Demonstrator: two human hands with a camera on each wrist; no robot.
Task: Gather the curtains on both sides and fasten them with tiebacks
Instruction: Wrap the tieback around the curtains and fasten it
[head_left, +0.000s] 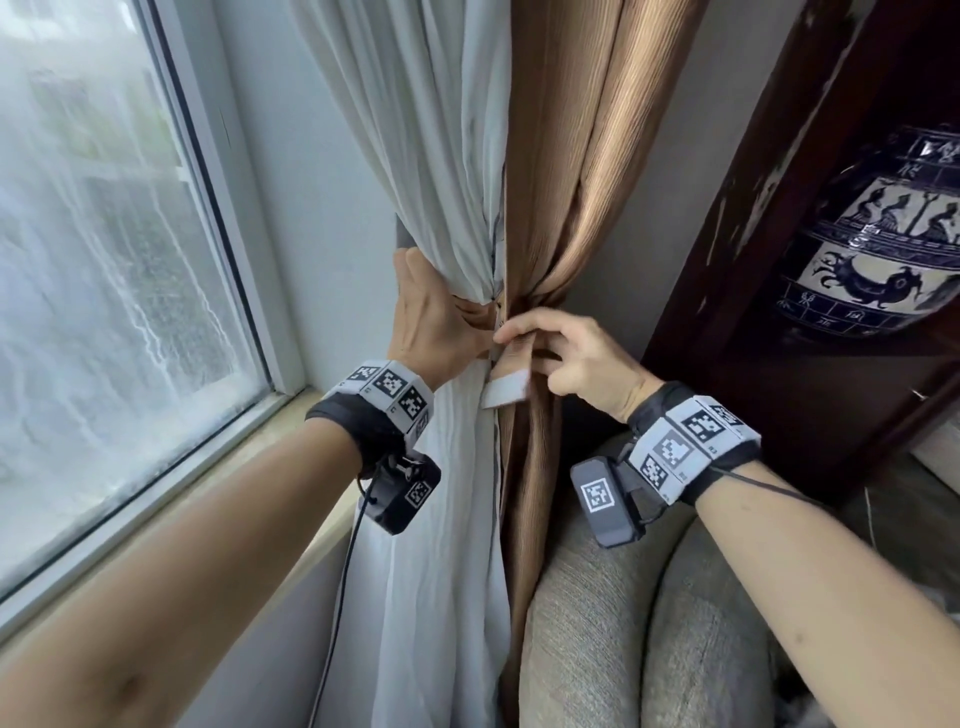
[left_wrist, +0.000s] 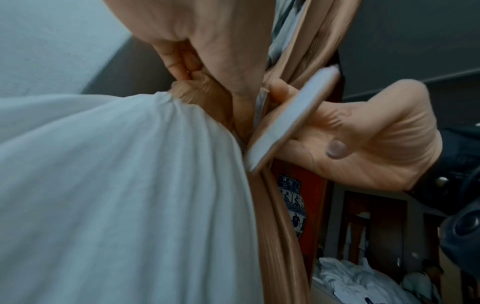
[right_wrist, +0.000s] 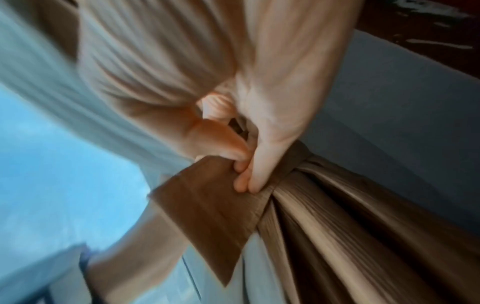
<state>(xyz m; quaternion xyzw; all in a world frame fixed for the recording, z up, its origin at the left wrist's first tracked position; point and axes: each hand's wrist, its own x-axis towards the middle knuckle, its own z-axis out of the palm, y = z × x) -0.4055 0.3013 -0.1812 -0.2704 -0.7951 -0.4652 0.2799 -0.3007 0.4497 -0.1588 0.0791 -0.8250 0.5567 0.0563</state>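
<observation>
My left hand (head_left: 434, 317) is gripping the gathered white curtain (head_left: 431, 156) and brown curtain (head_left: 566, 171) at the waist. My right hand (head_left: 576, 358) is pinching the tieback (head_left: 511, 376) flap, just beside the left.

We see two bare arms with no sleeves. Each wrist wears a black strap and a white band (head_left: 390, 391) with black square patterns. The other band (head_left: 693, 448) looks the same. A small dark camera box (head_left: 402, 493) hangs under each wrist, with a thin black cable (head_left: 337, 597).
</observation>
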